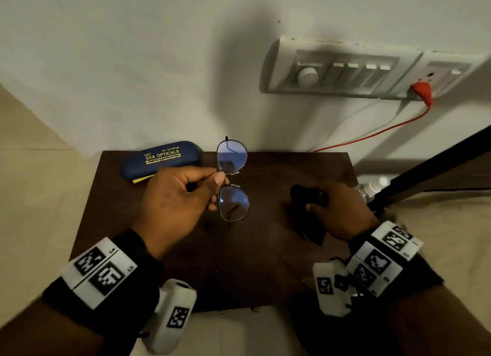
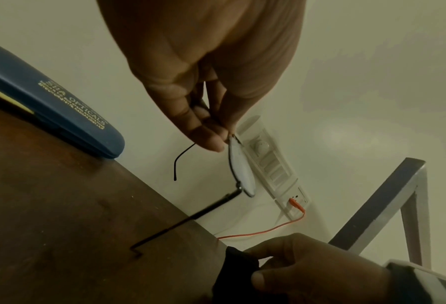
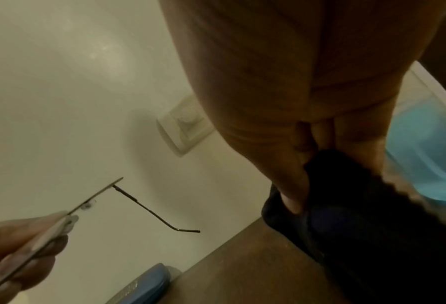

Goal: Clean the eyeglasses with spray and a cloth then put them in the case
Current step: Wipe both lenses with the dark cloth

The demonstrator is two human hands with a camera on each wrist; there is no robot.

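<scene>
My left hand [image 1: 212,181] pinches the thin black-framed eyeglasses [image 1: 232,180] at the bridge and holds them above the dark wooden table [image 1: 239,262], temples unfolded. In the left wrist view the eyeglasses [image 2: 240,170] hang edge-on from the left hand [image 2: 216,135]. My right hand [image 1: 332,204] grips a black cloth [image 1: 305,196] at the table's right side; in the right wrist view the black cloth [image 3: 359,205] bunches under the fingers [image 3: 292,197]. A closed blue glasses case [image 1: 162,159] lies at the table's back left. A clear spray bottle [image 1: 374,185] with a white cap lies past the table's right edge.
A white wall [image 1: 132,63] stands right behind the table, with a switch panel [image 1: 345,71] and a red plug and cable [image 1: 422,92]. A dark metal frame [image 1: 435,164] slants in at the right. A yellow strip [image 1: 139,180] peeks out under the case.
</scene>
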